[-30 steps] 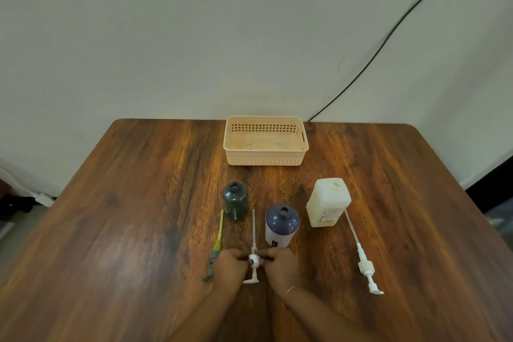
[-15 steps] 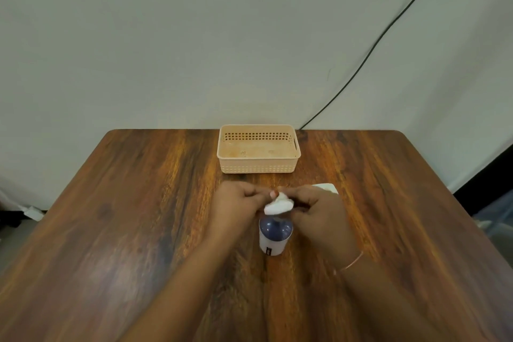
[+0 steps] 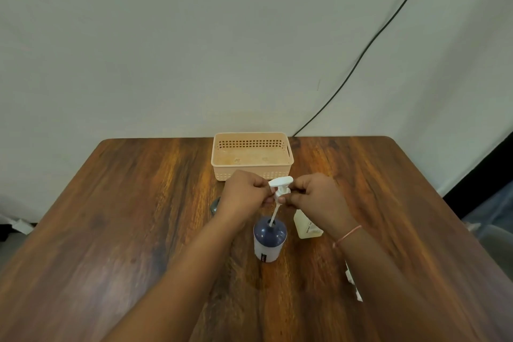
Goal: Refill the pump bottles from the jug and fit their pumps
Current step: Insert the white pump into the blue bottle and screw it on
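A white bottle with a dark blue domed top stands upright on the table's middle. Above it, a white pump is pinched from both sides by my left hand and my right hand. Its thin dip tube slants down into the bottle's mouth. The pale jug stands just right of the bottle, mostly hidden under my right wrist. A dark green bottle peeks out behind my left wrist. A second white pump lies on the table, partly covered by my right forearm.
A peach plastic basket sits at the table's far edge, just beyond my hands. The wooden table ends at a pale wall, down which a black cable runs. A third pump seen earlier is hidden under my left arm.
Both hands picked the white pump up off the table, raised it over the blue-topped bottle, and its tube now enters the bottle's mouth. The camera has tilted upward.
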